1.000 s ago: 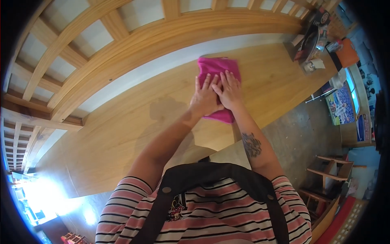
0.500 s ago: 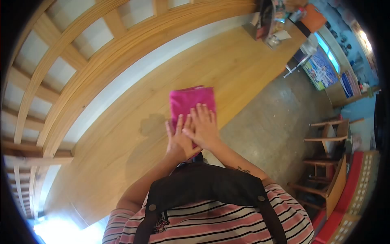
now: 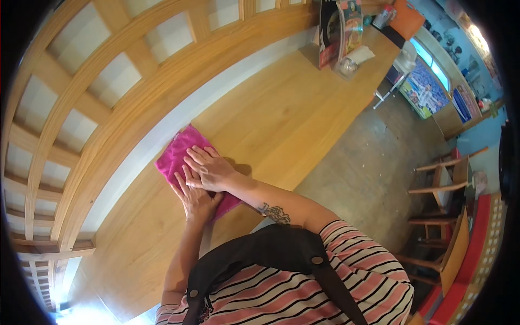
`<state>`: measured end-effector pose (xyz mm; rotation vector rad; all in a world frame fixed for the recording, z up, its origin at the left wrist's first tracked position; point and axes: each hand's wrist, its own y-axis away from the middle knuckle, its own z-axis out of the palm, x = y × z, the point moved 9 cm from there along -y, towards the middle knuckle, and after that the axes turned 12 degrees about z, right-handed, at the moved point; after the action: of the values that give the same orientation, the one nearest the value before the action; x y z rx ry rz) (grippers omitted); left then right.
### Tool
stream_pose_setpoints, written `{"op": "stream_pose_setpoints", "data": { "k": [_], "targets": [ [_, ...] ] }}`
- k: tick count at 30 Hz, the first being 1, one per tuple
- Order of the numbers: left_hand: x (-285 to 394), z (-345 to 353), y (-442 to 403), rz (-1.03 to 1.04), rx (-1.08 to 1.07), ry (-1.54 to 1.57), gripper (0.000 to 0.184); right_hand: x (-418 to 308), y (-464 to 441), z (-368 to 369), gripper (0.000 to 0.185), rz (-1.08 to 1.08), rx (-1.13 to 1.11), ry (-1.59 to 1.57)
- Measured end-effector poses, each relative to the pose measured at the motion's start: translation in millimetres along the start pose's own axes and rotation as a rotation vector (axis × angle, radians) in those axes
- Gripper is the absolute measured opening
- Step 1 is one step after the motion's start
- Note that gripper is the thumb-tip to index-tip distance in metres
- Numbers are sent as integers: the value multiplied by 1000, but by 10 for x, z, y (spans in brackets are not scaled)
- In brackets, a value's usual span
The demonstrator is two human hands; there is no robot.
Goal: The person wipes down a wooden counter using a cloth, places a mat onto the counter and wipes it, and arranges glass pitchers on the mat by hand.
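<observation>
Fingers point(image 3: 198, 155) stretched out and loosely spread, both hands lie flat with nothing gripped. The right hand point(image 3: 218, 172) partly overlaps the left hand point(image 3: 198, 205), its fingers pointing toward 10 o'clock with twelve at the top of the view; those of the left point nearer to 11. Both palms bear down on the same pink cloth point(image 3: 177, 153), which lies spread on the wooden tabletop point(image 3: 287, 116) at about 9 o'clock from the middle of the view.

Half a second ago the cloth was close in front of the body, its long side pointing almost straight to 12, and the elbows were bent. Now it has gone outward and turned, its long side leaning toward 10 to 11 o'clock, and the right forearm reaches across the front of the body. Its upper corner has come to the back edge, right by the white strip point(image 3: 130, 187) of wall. For the work in hand, that means the cloth is covering a different stretch of surface, one reaching to the rear border, with both hands remaining on it.

Beyond the strip, a wooden lattice point(image 3: 214, 42) curves from 9 round to 12. At the table's far end, near 1 o'clock, stand printed cards point(image 3: 351, 24) with a glass jar point(image 3: 346, 67) just beside them. Chairs point(image 3: 440, 190) are well apart, toward 3 and 4.
</observation>
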<state>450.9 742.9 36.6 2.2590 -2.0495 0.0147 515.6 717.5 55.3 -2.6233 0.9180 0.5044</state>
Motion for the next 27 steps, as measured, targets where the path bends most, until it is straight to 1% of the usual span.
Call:
{"op": "stream_pose_setpoints", "data": {
  "k": [1, 2, 4, 5, 7, 9, 10, 11, 12, 13, 14, 15, 16, 17, 18, 20, 21, 22, 23, 25, 26, 27],
  "targets": [
    [37, -68, -208, -57, 28, 62, 93, 179, -108, -57, 72, 2, 9, 9],
    [150, -114, -471, -80, 30, 60, 93, 405, -214, -127, 72, 3, 16, 14],
    [486, -148, -997, 17, 8, 22, 93, 1000, -369, -268, 75, 46, 8, -12],
    [660, -168, -1271, 69, 33, -2, 92, 1322, -447, -360, 77, 76, 19, -16],
    [1046, -168, -1801, 150, 76, 8, 92, 1937, -575, -687, 79, 172, -79, 62],
    [1446, -178, -2301, 228, 138, 41, 93, 2569, -584, -954, 78, 290, 12, 46],
    [1627, -185, -2494, 273, 176, 41, 94, 2859, -574, -1063, 77, 314, 47, 62],
    [1804, -216, -2675, 313, 168, 52, 96, 3119, -539, -1162, 75, 336, 84, 77],
    [1980, -238, -2785, 349, 161, 61, 98, 3341, -482, -1229, 78, 372, 65, 149],
    [2149, -257, -2806, 395, 280, 103, 96, 3498, -384, -1327, 76, 416, 46, 184],
    [2273, -273, -2803, 439, 401, 138, 95, 3658, -267, -1342, 71, 382, 110, 290],
    [2426, -243, -2782, 480, 303, 171, 101, 3675, -103, -1446, 66, 392, 117, 332],
    [2555, -255, -2678, 515, 294, 216, 100, 3691, 112, -1530, 63, 416, 128, 318],
    [2678, -241, -2534, 554, 286, 261, 99, 3761, 366, -1467, 61, 258, 197, 486],
    [2789, -211, -2375, 590, 305, 306, 97, 3854, 607, -1450, 61, 376, 171, 405],
    [2926, -108, -2028, 648, 326, 367, 94, 3598, 1018, -1531, 62, 516, 132, 377],
    [2927, -73, -1853, 668, 331, 384, 93, 3453, 1177, -1472, 63, 533, 119, 383],
    [2832, -67, -1662, 638, 344, 376, 93, 3339, 1282, -1413, 64, 550, 107, 392],
    [2749, -56, -1440, 642, 335, 372, 93, 3153, 1327, -1321, 64, 520, 102, 391],
    [2461, -69, -999, 615, 339, 349, 92, 2684, 1401, -1092, 67, 527, 110, 391],
    [2270, -76, -774, 592, 346, 343, 92, 2415, 1380, -972, 67, 502, 105, 388],
    [2023, -94, -538, 514, 332, 350, 91, 2068, 1323, -823, 68, 435, 72, 379]
  ]
}}
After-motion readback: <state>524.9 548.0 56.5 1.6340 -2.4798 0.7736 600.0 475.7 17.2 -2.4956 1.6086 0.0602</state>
